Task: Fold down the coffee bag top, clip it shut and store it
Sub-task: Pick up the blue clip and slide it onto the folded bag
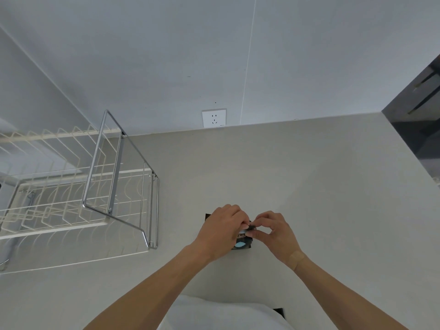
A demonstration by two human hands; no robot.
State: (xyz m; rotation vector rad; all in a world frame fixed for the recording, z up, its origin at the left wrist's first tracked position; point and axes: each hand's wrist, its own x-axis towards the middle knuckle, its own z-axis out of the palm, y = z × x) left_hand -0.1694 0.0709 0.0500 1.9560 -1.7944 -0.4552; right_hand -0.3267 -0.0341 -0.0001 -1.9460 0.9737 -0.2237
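Note:
A small dark coffee bag [242, 242] with a light blue label stands on the pale countertop [297, 186], mostly hidden under my hands. My left hand [221, 231] covers the bag's left side and top, fingers curled onto it. My right hand [273, 231] pinches the bag's top edge from the right, thumb and forefinger meeting around a small dark piece that may be a clip [252, 227]; I cannot tell for sure. A dark corner of the bag [207, 216] sticks out behind my left hand.
A wire dish rack [95, 186] with a chrome frame fills the counter's left side. A wall socket [214, 117] sits on the grey wall behind. A dark appliance [419, 120] stands at the right edge. My white shirt [226, 315] is at the bottom.

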